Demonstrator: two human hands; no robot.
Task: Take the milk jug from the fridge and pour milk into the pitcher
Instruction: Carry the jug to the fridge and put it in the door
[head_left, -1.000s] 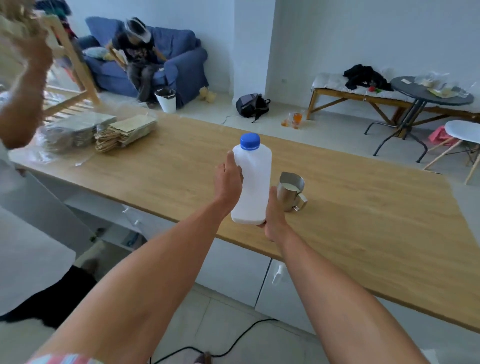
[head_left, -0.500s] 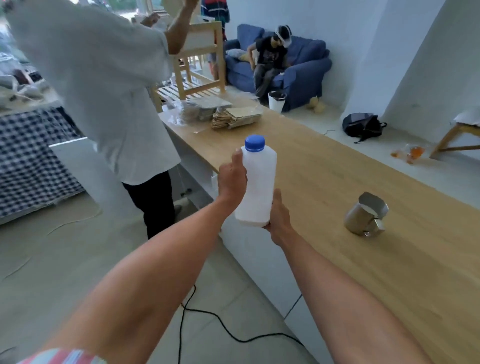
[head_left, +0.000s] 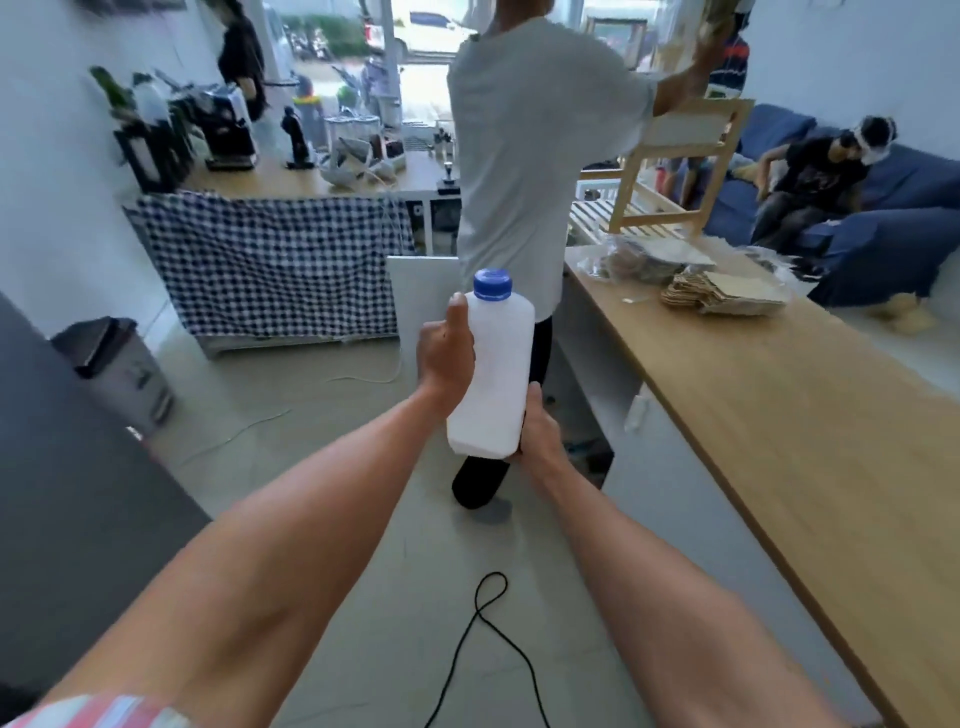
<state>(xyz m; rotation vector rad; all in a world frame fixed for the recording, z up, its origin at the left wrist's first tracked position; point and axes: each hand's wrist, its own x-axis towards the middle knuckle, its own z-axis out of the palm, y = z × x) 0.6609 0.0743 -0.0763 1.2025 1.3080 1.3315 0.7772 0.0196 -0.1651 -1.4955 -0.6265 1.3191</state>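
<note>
A white plastic milk jug (head_left: 496, 374) with a blue cap on hangs upright in front of me, above the floor. My left hand (head_left: 447, 351) grips its left side, thumb up along the shoulder. My right hand (head_left: 537, 431) holds its lower right corner and base. The steel pitcher is out of view. The long wooden counter (head_left: 779, 415) runs along my right side.
A person in a white shirt (head_left: 530, 156) stands close ahead, lifting a wooden chair (head_left: 675, 166). Stacked paper bags (head_left: 722, 293) lie on the counter's far end. A black cable (head_left: 483, 623) crosses the floor. A grey bin (head_left: 117, 371) stands left, beside a dark surface (head_left: 78, 509).
My view has swung left, away from the counter; the pitcher has left the frame. Both hands keep the same hold on the jug, which stays upright and capped.
</note>
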